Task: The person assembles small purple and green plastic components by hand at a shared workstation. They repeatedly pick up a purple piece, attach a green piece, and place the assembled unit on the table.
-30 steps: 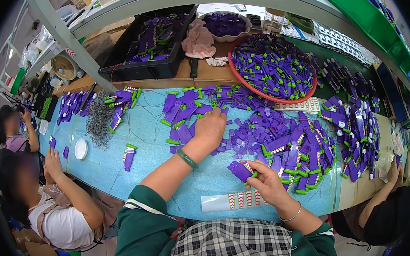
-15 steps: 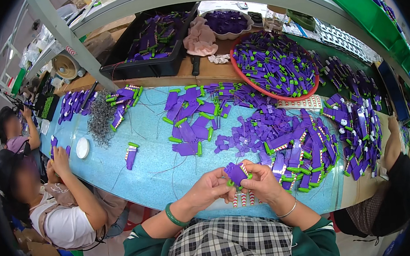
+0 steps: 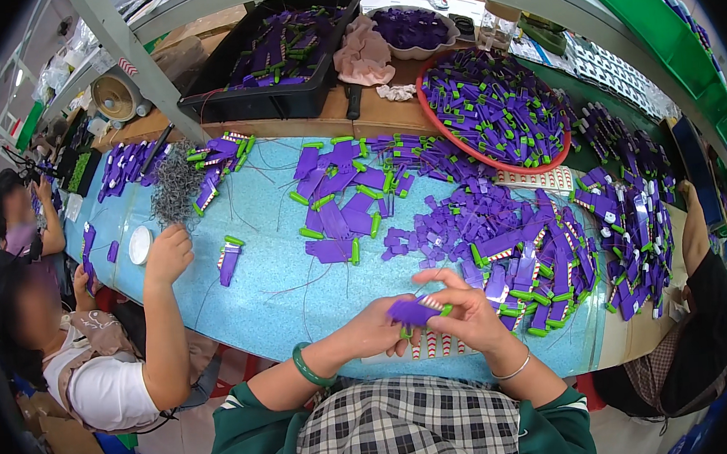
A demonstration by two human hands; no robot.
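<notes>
Between my hands, above the table's near edge, is a flat purple plastic piece (image 3: 413,312) with green ends and a striped edge. My left hand (image 3: 373,330) grips its left end, with a green bit showing below the fingers. My right hand (image 3: 471,314) has thumb and lower fingers at the piece's right end, its index finger lifted and bent over it. Just beneath lies a sheet of red-and-white striped stickers (image 3: 443,344), partly covered by my hands. To the right is a heap of purple pieces with green ends and striped stickers (image 3: 546,268).
Small purple parts (image 3: 445,227) are piled mid-table, beside larger purple pieces (image 3: 335,197). Behind stand a red basket (image 3: 564,153) full of parts and a black tray (image 3: 286,105). A co-worker's hand (image 3: 169,252) is by a white lid (image 3: 140,244) and a wire tangle (image 3: 175,195).
The piece in my hands has turned flatter and shifted slightly left. My right index finger has lifted off it. The co-worker at left has reached across toward the wire tangle.
</notes>
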